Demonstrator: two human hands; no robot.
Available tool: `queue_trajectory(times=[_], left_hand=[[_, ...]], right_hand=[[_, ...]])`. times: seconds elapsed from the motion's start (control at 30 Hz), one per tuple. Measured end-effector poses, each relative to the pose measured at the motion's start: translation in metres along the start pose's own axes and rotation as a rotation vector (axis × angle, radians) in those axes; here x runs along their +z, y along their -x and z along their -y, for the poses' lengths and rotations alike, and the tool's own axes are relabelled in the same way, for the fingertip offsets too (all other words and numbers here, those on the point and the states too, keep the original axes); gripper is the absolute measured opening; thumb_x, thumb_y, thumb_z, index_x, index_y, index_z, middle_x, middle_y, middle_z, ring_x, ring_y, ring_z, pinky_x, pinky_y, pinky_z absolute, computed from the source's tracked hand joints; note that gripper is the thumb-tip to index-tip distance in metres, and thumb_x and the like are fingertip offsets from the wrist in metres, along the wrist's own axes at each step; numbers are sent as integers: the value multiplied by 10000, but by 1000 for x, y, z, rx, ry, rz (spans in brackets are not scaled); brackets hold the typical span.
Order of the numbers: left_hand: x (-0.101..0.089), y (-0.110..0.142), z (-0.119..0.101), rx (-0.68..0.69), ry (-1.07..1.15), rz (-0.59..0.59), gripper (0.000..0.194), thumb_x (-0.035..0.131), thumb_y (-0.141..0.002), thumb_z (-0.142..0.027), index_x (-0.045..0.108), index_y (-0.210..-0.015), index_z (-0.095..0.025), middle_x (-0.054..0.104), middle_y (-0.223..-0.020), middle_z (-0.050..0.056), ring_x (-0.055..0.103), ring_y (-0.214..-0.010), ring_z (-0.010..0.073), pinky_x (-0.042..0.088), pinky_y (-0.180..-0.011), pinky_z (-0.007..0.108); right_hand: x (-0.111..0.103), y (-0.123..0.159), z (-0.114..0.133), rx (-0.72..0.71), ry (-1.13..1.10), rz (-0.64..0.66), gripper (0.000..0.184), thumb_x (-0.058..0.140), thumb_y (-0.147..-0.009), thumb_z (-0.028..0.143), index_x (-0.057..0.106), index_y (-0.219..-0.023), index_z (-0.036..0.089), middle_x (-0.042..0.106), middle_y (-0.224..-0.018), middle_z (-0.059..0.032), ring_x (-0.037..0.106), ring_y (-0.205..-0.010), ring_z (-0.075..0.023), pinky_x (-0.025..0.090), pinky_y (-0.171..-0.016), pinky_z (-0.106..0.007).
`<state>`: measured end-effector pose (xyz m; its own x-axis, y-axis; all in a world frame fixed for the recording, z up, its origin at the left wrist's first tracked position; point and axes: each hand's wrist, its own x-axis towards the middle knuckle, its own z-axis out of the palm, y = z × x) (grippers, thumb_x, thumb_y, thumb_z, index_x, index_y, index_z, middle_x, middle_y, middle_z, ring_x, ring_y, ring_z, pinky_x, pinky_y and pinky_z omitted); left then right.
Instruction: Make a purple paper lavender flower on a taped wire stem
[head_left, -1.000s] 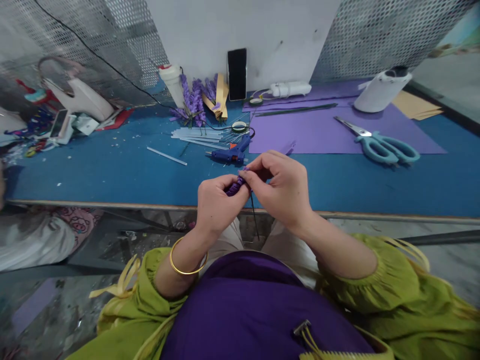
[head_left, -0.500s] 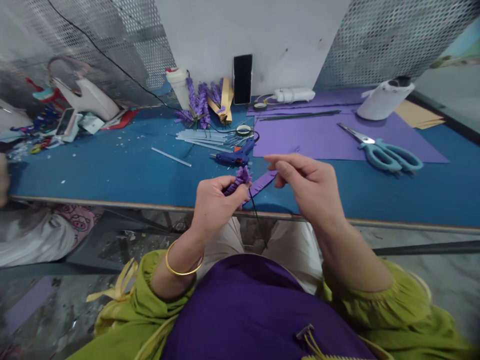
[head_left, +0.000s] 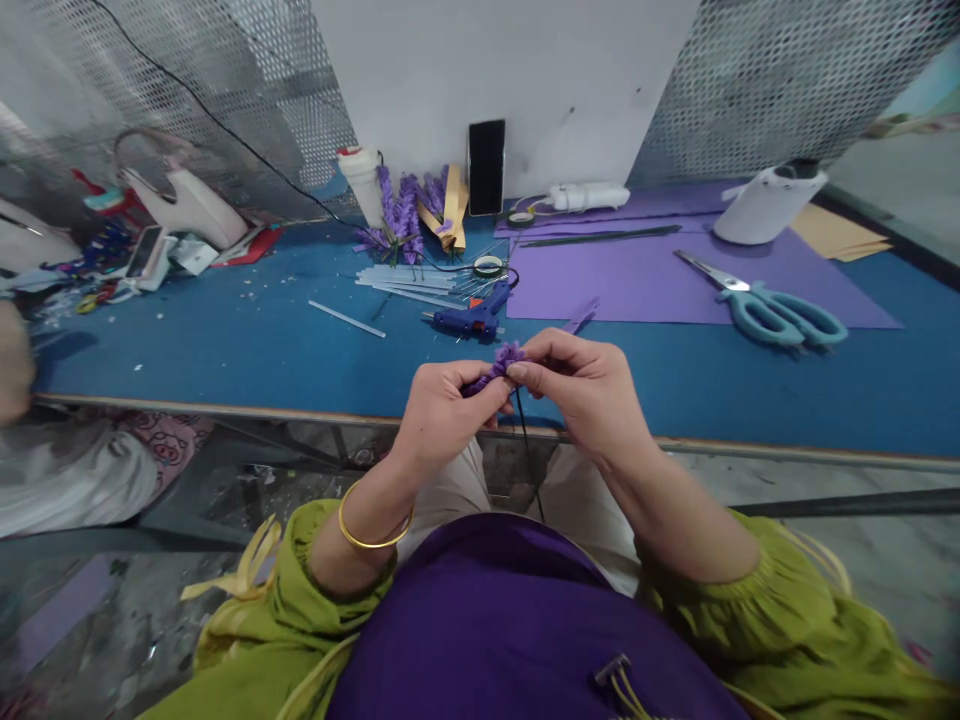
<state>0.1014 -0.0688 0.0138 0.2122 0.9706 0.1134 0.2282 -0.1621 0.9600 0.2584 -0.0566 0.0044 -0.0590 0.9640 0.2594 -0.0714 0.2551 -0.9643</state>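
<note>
My left hand [head_left: 450,410] is closed around a purple paper flower [head_left: 508,355] with a ruffled head. Its thin dark stem [head_left: 527,450] hangs down past the table's front edge. Thumb and fingers of my right hand [head_left: 589,385] pinch at the right side of the flower, where a purple paper strip joins it. The far end of this fringed strip [head_left: 583,315] sticks out behind my right hand; the rest is hidden by the fingers. Just beyond my hands, a blue glue gun [head_left: 474,316] lies on the blue table [head_left: 255,350].
Teal-handled scissors [head_left: 780,310] lie on purple sheets [head_left: 600,285] at right. Behind the glue gun are clear glue sticks [head_left: 409,283], finished purple flowers [head_left: 405,215], a tape roll [head_left: 488,264] and an upright phone [head_left: 487,167]. Another person's hand [head_left: 11,360] shows at the left edge.
My right hand has moved left and down from above the strip to pinch at the flower. My left hand, with the flower, has shifted slightly right.
</note>
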Motion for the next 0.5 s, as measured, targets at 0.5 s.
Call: queue_trajectory(times=[0.5], left_hand=[[-1,-2,-7,-44,83,13,130,647,-781,-248,708,-741,-140,662,-657,7,580,-554,98,460,-531,202]], right_hand=[[-5,-5,2,68,-77,14,145,773,-690,250,665,-633,171,560,-577,20,449,-540,-97,367,-505,-252]])
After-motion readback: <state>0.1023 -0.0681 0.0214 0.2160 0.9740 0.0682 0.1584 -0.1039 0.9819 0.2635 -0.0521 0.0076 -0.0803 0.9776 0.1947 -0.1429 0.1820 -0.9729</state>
